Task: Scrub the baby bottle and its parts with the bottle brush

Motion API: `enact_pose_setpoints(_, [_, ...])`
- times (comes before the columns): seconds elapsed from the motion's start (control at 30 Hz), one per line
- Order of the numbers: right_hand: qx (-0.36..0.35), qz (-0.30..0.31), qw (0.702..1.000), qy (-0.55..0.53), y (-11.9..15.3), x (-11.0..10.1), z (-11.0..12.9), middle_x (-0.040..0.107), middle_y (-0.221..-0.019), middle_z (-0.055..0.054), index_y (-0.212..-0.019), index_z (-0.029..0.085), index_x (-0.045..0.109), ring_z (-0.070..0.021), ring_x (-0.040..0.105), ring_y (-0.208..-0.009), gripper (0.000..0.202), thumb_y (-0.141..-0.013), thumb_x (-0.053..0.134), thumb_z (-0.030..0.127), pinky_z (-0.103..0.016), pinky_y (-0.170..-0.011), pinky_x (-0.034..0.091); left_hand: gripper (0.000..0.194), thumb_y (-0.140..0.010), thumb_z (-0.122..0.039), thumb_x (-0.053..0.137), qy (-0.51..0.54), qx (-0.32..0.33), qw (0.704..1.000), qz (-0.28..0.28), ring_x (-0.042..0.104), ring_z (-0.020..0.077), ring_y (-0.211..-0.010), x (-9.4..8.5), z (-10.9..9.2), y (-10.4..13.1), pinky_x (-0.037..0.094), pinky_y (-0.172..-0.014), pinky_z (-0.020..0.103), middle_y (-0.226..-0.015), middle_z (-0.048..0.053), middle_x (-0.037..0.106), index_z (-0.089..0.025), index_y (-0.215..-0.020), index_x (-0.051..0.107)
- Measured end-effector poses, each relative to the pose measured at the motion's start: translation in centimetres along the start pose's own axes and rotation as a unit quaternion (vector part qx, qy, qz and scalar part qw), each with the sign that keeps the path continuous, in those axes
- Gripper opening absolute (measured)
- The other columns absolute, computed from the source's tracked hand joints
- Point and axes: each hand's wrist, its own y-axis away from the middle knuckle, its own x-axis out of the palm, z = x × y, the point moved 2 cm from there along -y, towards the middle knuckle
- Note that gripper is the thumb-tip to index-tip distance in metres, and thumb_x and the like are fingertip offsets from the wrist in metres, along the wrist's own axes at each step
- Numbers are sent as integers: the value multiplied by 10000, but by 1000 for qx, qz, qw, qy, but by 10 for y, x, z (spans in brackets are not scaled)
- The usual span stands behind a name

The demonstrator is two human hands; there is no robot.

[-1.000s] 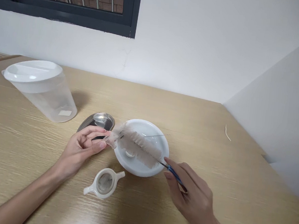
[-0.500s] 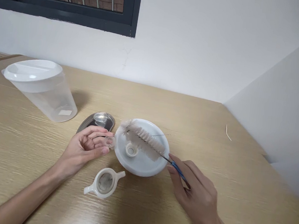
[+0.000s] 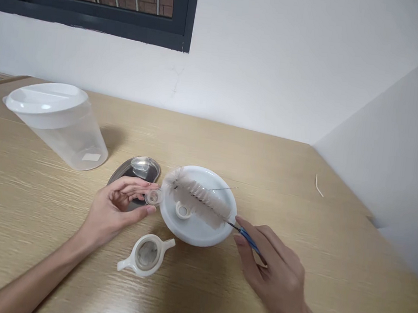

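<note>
My right hand (image 3: 272,267) grips the blue handle of a white bristle brush (image 3: 204,203), whose head slants over a white plate (image 3: 200,235). A small clear cup (image 3: 153,197) is at the fingertips of my left hand (image 3: 117,206), beside the plate's left rim. On the plate lie a small white ring (image 3: 183,210), partly behind the bristles, and a thin wire (image 3: 224,188). Below my left hand, a white strainer with two handles (image 3: 147,254) rests on the table. Behind the fingers sits a metal tray (image 3: 121,169) bearing a clear piece (image 3: 141,164).
A translucent lidded pitcher (image 3: 66,126) stands at the left on the wooden table (image 3: 268,162). A thin pale strip (image 3: 318,186) lies at the right. The white wall (image 3: 259,62) and dark window frame (image 3: 186,14) are behind.
The brush head has shifted slightly left and down over the plate. My left fingers have shifted slightly, and the clear cup is tilted differently. My right hand has barely moved.
</note>
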Motion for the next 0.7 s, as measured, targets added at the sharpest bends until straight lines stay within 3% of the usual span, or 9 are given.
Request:
enact_pose_setpoints(0.47, [-70,5,996,56,5,8,4,690,-850,-49,-1290,116,607,-102,630,-649,442,-859,694,72,-225,-590,466,302,-643,-226,875,-97,0,994,-50,736,216,-819,0,-1,1,601,-825,360,-923,62,812,-191,-929,781])
enact_pose_setpoints(0.7, [-82,-10,990,115,3,5,9,697,-821,-33,-1256,108,636,-84,616,-626,422,-846,735,88,-230,-632,450,244,-611,-220,882,-119,13,990,-69,737,230,-822,0,0,-1,608,-779,356,-916,60,820,-207,-840,799])
